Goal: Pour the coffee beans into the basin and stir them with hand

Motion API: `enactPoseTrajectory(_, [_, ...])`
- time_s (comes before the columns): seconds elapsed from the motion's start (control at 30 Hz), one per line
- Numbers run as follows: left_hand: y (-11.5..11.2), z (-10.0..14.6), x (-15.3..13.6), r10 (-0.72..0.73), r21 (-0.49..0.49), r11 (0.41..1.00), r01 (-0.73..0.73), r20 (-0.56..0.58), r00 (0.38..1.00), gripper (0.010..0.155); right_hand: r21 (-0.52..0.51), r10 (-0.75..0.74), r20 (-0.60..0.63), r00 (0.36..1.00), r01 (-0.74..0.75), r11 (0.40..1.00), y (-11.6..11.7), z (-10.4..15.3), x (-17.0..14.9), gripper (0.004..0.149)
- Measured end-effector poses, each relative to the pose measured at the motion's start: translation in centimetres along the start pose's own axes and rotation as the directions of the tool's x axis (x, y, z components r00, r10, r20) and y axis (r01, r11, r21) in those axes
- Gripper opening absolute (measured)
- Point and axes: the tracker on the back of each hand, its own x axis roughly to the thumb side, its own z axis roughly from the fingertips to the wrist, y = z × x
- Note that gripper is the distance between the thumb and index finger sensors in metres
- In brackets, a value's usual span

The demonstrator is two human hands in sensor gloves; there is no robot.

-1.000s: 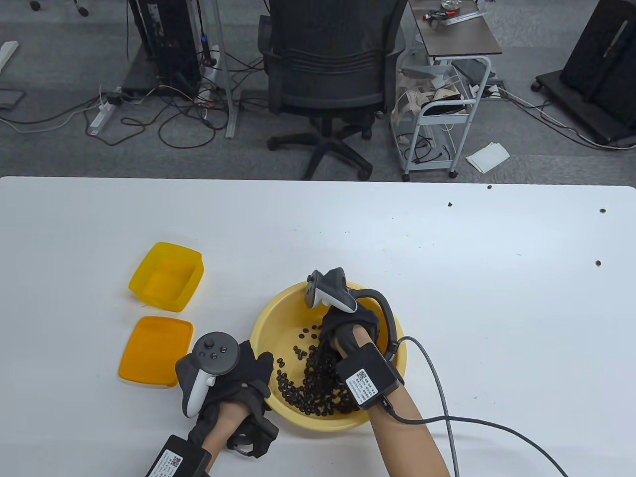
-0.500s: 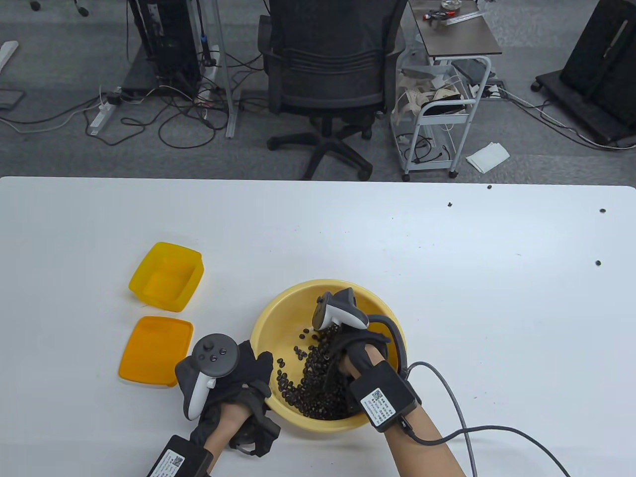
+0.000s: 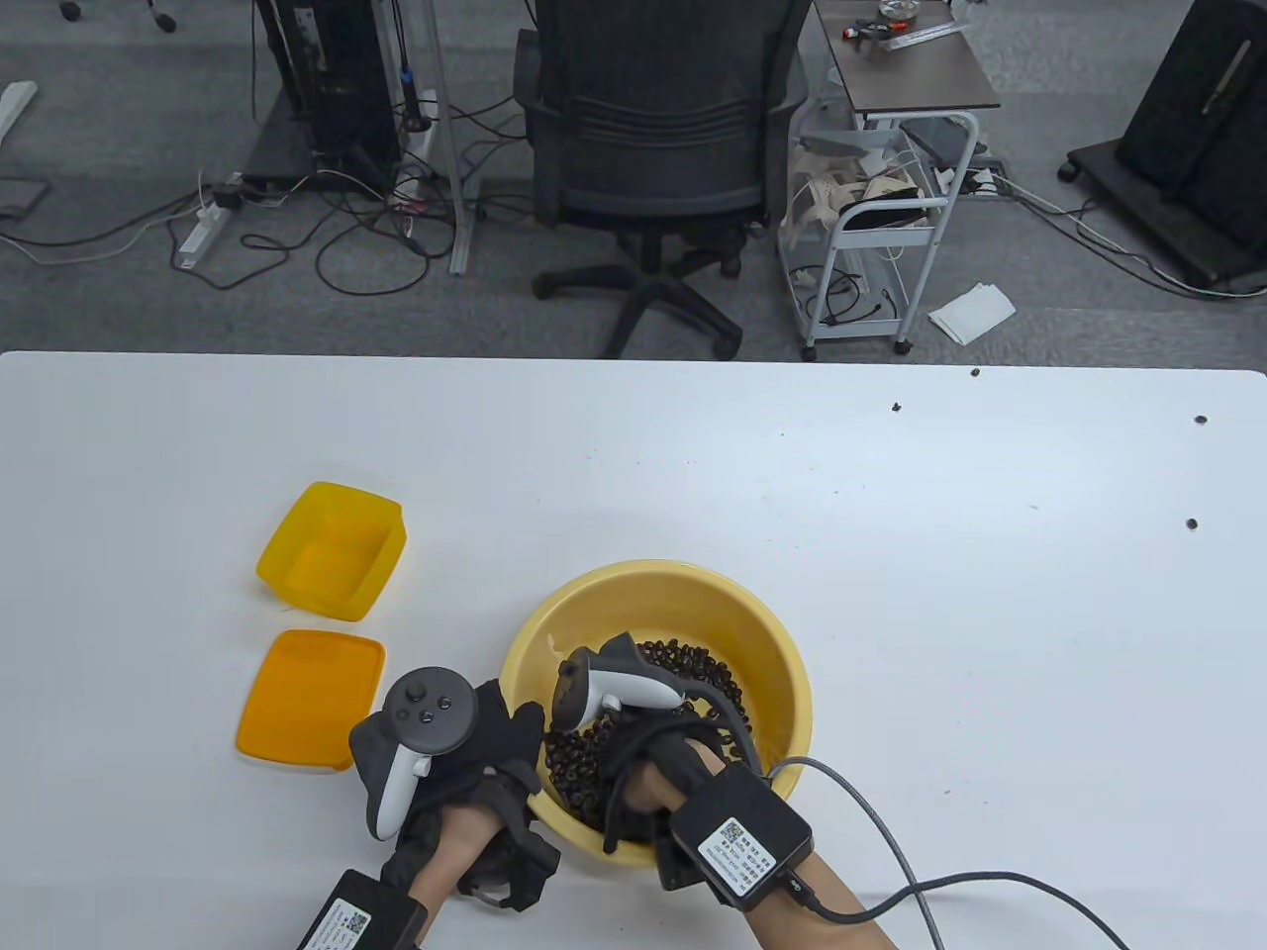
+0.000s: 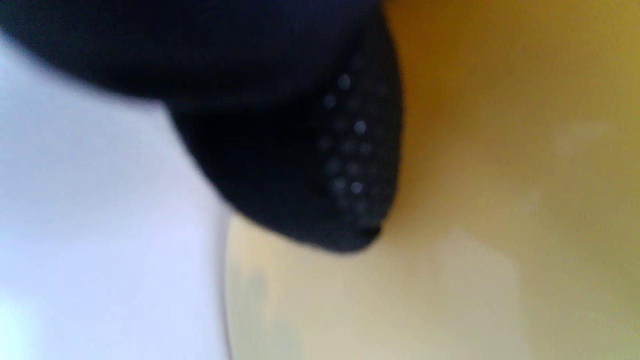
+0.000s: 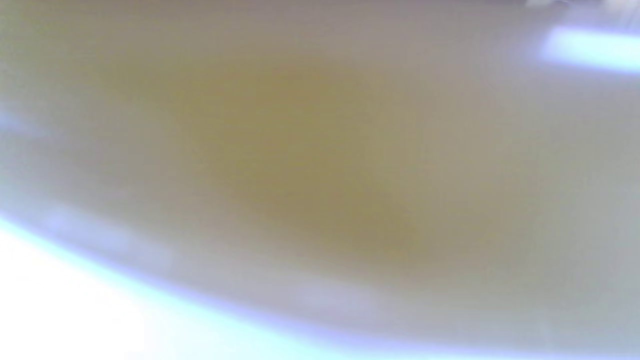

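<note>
Left hand (image 3: 465,762) rests with fingers draped forward; right hand (image 3: 648,757) dips downward, fingers hidden.

Nothing I could read. The black box on my right wrist (image 3: 742,841) carried a white label with a square code and tiny illegible print; the box on my left wrist (image 3: 358,918) bore the same.

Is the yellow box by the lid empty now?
Empty: the yellow box sits upright, its bare bottom showing; the coffee beans lie in the basin.
</note>
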Motion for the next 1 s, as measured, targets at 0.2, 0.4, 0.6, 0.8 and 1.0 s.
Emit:
enactPoseTrajectory(0.2, [0.0,0.0,0.0,0.004,-0.009,1.0,-0.004,0.005,1.0,0.064,0.005,-0.122,0.038,0.992,0.122,0.992,-1.5,-1.2,1.3,0.046])
enactPoseTrajectory(0.4, [0.0,0.0,0.0,0.005,-0.019,1.0,-0.004,0.011,1.0,0.064,-0.053,-0.185,0.058,0.981,0.188,0.981,-3.8,-2.5,1.9,0.046])
enactPoseTrajectory(0.6, [0.0,0.0,0.0,0.007,-0.028,1.0,-0.007,0.014,1.0,0.064,-0.191,-0.179,0.021,0.984,0.18,0.965,-5.8,-3.1,1.8,0.047])
enactPoseTrajectory(0.8, [0.0,0.0,0.0,0.003,-0.032,0.999,-0.002,0.018,1.0,0.065,-0.429,-0.059,-0.137,0.989,-0.006,0.903,-7.5,-3.3,0.7,0.044])
enactPoseTrajectory(1.0, [0.1,-0.1,0.1,0.002,-0.04,0.999,-0.001,0.017,1.0,0.065,-0.499,0.01,-0.348,0.938,-0.193,0.845,-7.8,-3.6,-0.8,0.044])
